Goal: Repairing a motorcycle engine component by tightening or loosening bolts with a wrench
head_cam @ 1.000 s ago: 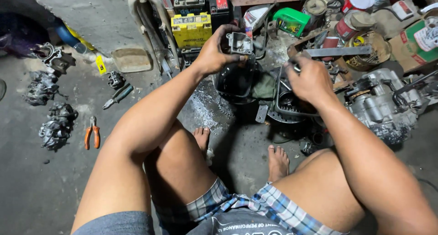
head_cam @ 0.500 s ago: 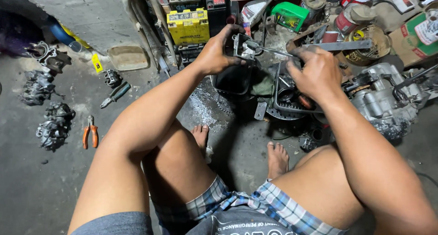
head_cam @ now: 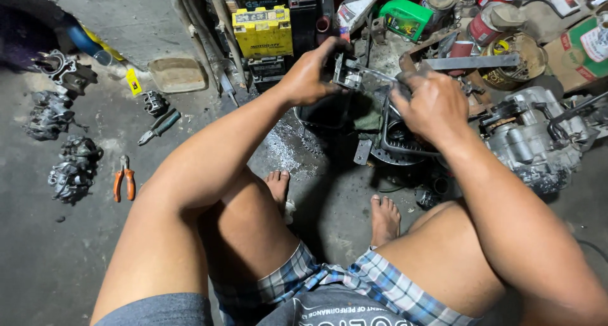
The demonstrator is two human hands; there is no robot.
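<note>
The left hand point(head_cam: 308, 77) clenches a small metal part point(head_cam: 347, 72) at its three o'clock; the right hand point(head_cam: 432, 104) grips the thin rod point(head_cam: 380, 76) at ten o'clock

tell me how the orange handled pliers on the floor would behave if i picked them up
The orange handled pliers look like metal, so probably stiff and a bit heavy for their size. The coated handles should give a fair grip. They lie flat on the concrete floor, so a push would likely slide them, not roll them.
</note>
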